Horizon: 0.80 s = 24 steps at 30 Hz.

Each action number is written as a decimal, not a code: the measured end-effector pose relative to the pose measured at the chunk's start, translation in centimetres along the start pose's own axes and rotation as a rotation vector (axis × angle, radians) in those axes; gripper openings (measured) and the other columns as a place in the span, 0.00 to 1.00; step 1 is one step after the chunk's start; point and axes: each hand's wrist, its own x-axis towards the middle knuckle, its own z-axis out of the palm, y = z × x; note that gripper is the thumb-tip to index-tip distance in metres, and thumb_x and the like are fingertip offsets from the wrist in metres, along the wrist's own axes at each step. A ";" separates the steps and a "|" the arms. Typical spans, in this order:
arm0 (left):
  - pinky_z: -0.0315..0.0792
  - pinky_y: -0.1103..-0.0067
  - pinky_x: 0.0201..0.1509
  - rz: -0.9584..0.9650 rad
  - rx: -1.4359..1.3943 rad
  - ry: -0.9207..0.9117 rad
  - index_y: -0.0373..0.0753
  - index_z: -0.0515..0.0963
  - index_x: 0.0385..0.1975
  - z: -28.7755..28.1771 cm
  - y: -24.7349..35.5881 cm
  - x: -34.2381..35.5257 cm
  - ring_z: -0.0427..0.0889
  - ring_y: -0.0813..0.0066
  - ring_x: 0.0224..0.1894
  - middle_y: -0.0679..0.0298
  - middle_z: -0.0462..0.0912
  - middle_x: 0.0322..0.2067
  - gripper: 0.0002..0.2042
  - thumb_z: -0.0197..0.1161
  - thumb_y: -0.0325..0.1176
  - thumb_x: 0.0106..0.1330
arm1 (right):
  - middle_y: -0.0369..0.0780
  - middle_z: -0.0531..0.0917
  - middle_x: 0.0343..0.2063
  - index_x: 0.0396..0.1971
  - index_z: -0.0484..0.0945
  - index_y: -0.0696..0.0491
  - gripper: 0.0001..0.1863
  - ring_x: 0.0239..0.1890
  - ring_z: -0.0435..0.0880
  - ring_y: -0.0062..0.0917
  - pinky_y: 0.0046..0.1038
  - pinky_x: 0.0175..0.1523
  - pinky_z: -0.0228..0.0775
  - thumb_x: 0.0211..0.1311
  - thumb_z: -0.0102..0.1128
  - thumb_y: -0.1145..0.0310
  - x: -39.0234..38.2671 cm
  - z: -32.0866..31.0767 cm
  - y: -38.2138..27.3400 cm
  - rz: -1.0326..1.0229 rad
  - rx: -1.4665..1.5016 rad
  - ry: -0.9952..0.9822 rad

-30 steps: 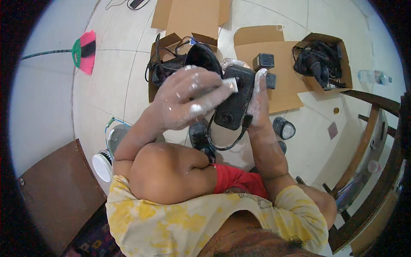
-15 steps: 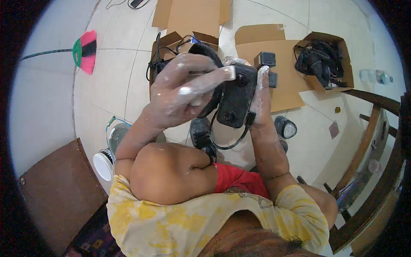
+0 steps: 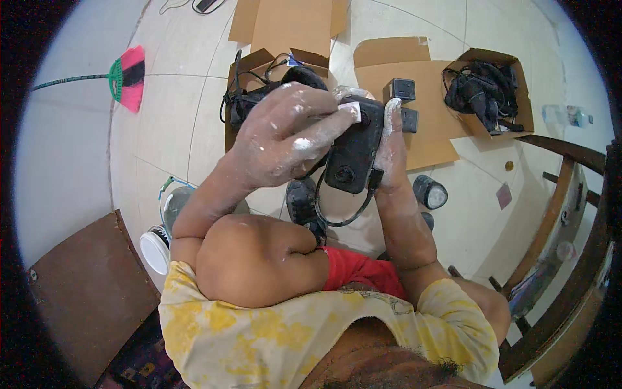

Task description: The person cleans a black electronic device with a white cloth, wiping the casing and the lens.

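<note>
White powder or paste coats both my hands. My right hand [image 3: 392, 146] grips a black two-lens camera unit [image 3: 355, 152] along its right side, thumb pointing up. From the unit's lower right a black cable [image 3: 341, 225] loops down and left. My left hand [image 3: 278, 136] is closed, pinching a small white piece [image 3: 352, 111] that looks like a pad or folded wipe. That piece touches the unit beside the upper lens and partly covers it. The lower lens [image 3: 345, 174] is uncovered. A rounded black part behind my left hand is mostly hidden.
An open cardboard box [image 3: 526, 107] holds black gear and cables at the right, near a plastic bottle [image 3: 578, 117]. Flattened cardboard [image 3: 434, 146] carries a small black cube [image 3: 403, 90]. A pink broom [image 3: 133, 81], white tub [image 3: 154, 253] and wooden frame [image 3: 541, 227] stand around.
My left hand has rolled over, showing more of its back. The white piece has shifted slightly right and down, toward the upper lens. My right hand keeps its hold on the unit.
</note>
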 end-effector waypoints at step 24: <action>0.73 0.75 0.31 -0.039 -0.010 0.038 0.36 0.82 0.46 -0.1 0.4 -0.7 0.79 0.64 0.31 0.60 0.78 0.35 0.25 0.69 0.27 0.41 | 0.44 0.80 0.49 0.60 0.68 0.54 0.37 0.48 0.82 0.30 0.33 0.55 0.76 0.69 0.39 0.35 -0.1 -0.2 0.1 -0.012 0.026 0.052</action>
